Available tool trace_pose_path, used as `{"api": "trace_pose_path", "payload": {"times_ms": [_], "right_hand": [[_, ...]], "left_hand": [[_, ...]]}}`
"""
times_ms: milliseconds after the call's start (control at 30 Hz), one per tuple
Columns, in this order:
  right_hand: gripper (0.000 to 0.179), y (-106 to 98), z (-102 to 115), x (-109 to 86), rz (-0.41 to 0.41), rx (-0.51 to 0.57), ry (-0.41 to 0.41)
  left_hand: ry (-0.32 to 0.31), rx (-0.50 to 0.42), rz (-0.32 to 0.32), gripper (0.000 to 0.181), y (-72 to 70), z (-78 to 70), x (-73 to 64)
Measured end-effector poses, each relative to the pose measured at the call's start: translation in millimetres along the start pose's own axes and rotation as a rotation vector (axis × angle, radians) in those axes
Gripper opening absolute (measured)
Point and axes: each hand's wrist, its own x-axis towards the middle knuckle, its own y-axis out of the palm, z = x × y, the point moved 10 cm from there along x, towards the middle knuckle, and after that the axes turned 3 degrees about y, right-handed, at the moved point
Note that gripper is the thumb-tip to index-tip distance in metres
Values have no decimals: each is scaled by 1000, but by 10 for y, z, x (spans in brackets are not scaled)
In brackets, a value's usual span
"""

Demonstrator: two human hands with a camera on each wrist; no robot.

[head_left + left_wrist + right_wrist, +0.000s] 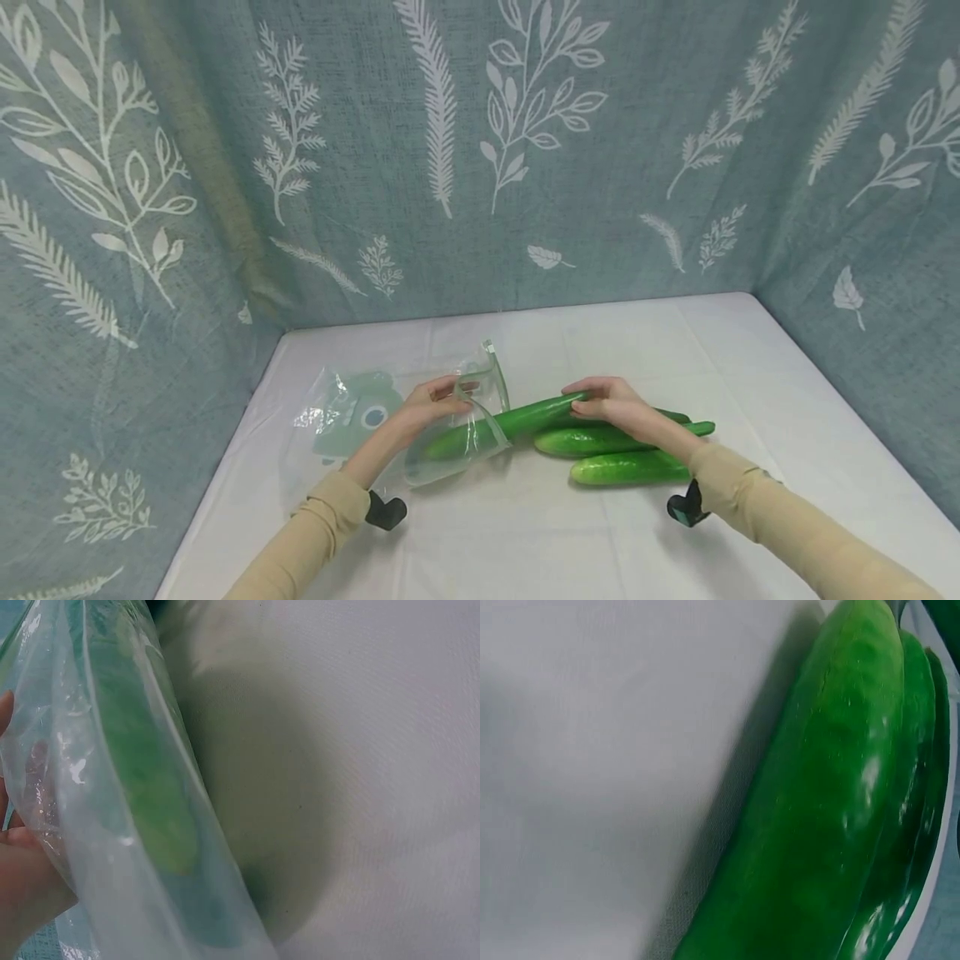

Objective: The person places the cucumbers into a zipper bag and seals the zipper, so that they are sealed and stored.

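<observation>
My left hand (427, 404) holds a clear plastic zip bag (330, 433) by its mouth, which gapes toward the right. Between the fingers and thumb of my right hand (618, 407) is the right end of a long green cucumber (536, 417). Its pale left end lies inside the bag and shows through the plastic (97, 885) in the left wrist view. Under and beside my right hand, several more cucumbers (630, 468) lie together on the table. The right wrist view shows these cucumbers (810, 810) up close, but not my right hand.
A white cloth covers the table (525, 542). Blue-green curtains (465, 167) with white leaf prints stand behind it and at both sides. The bag has a green cartoon print (352, 417) on its left part.
</observation>
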Motion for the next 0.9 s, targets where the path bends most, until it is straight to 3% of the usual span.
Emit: {"api": "trace_pose_path", "payload": {"times_ms": [200, 433, 700, 900], "right_hand": [[36, 121, 31, 27, 2, -92, -45], [30, 246, 95, 32, -9, -202, -128], [27, 422, 133, 100, 13, -212, -155], [27, 592, 220, 147, 37, -209, -203]], "left_hand": [[0, -4, 9, 62, 20, -10, -16], [-26, 7, -12, 71, -1, -12, -24], [19, -18, 6, 56, 47, -60, 38], [17, -2, -8, 55, 44, -71, 43]]}}
